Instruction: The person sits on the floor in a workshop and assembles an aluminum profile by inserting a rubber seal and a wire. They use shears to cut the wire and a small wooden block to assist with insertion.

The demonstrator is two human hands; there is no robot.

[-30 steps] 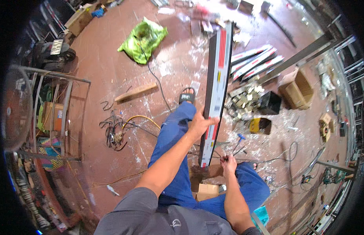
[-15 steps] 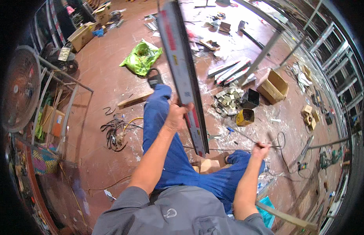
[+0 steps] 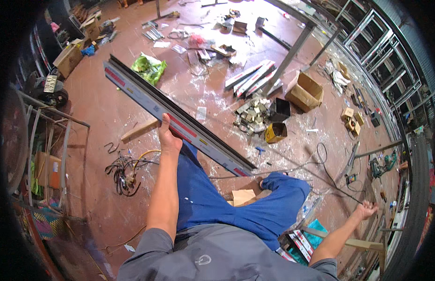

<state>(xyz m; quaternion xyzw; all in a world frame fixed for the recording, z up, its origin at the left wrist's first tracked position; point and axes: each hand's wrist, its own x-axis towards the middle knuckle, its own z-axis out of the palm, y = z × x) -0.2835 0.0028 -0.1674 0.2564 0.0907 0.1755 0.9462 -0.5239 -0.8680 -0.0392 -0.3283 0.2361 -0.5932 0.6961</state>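
Framework of grey metal tubes (image 3: 66, 159) is standing at far left, a dim, round fan cage (image 3: 14, 140) beside it fading into the view's black rim. Next along, a tangle of black cables (image 3: 123, 180) is lying on the floor near a straight, pale wooden stick (image 3: 140, 129), its right end slipping out of sight by the bar. The person's left hand (image 3: 168, 138) is clamping a long, straight black-and-white bar with red labels (image 3: 203, 139) near its middle, thumb lying along the labelled face, the other fingers hiding underneath. The bar is slanting from upper left to lower right, partly covering a crumpled bright-green plastic bag (image 3: 149, 68). Beyond it, small pale blocks (image 3: 250, 114) are lying heaped beside a yellow open-topped container (image 3: 275, 133). Far right, well apart from the left, the person's right hand (image 3: 366, 210) is showing partly curled fingers; a thin black strand (image 3: 349, 195) is meeting them, the small, distant detail leaving any grip impossible to tell.
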